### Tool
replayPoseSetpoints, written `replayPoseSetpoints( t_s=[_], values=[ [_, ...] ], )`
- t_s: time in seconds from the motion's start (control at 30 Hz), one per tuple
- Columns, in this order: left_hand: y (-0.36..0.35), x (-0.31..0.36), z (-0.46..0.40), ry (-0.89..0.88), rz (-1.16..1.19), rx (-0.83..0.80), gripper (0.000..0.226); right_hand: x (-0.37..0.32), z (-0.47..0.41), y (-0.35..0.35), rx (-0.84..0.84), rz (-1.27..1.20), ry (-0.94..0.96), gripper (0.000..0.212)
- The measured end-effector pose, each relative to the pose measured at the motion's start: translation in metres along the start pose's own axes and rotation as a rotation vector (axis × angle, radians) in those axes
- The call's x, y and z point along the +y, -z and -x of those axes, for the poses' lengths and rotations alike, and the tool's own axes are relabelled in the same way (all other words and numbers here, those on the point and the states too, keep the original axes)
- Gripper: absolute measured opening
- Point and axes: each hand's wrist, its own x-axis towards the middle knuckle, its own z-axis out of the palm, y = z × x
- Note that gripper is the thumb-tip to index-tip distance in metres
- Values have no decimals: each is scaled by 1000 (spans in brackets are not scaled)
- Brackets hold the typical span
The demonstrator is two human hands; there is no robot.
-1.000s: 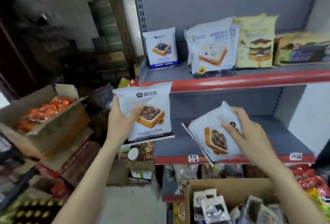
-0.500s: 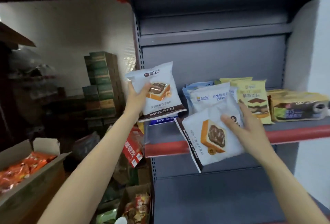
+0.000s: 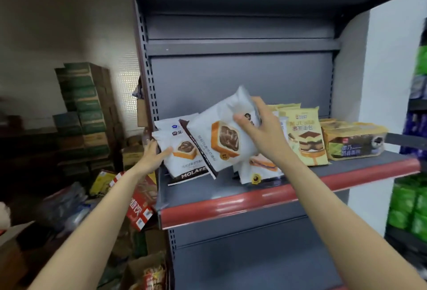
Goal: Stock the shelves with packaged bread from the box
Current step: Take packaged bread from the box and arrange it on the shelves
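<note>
head view: the grey shelf unit [image 3: 242, 77] fills the frame, and its red-edged shelf [image 3: 265, 194] carries the stock. along it from the right lie a clear-wrapped dark cake pack [image 3: 353, 140], a yellow tiramisu bread bag [image 3: 305, 137], then white bags. the left hand [image 3: 153, 158] presses a white chocolate-toast bag [image 3: 187, 153] at the shelf's left end; the bag stands near upright, leaning back on a blue-logo bag [image 3: 172, 125], its base on the shelf, the fingers [image 3: 166, 151] closed on its left edge. the right hand [image 3: 263, 132] grips a second toast bag [image 3: 221, 132] by its upper right corner, thumb in front, the other fingers behind. this bag hangs tilted, long axis running up to the right, its lower corner just beside the first bag. it likely needs turning upright and setting down in the gap to the right of the first bag; the right hand is nearer that gap.
</note>
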Motion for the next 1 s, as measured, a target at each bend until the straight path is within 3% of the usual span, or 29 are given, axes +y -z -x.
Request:
replayPoseSetpoints(
  t_s=[0.1, 0.2, 0.3, 0.47, 0.53, 0.63, 0.77, 1.0],
  values=[
    [2, -5, 8, 55, 191, -35, 43, 6, -37, -24, -293, 328, 145, 31],
    [2, -8, 9, 38, 232, 16, 33, 13, -65, -56, -651, 634, 213, 37],
    [4, -9, 4, 41, 294, 75, 30, 21, -78, -87, -782, 714, 212, 34],
    [0, -7, 0, 17, 293, 137, 35, 51, -67, -124, -427, 1046, 260, 48],
    [-2, -9, 3, 49, 299, 156, 36, 64, -49, -131, -319, 1052, 232, 51],
    [-3, -5, 13, 59, 289, 177, 40, 71, -26, -131, -218, 942, 164, 48],
    [-1, 13, 41, 33, 166, 306, 43, 54, 12, -116, -13, 713, 241, 38],
    [-27, 37, 156, -374, -54, 520, 22, 19, 116, -54, 109, 443, 202, 28]
  ],
)
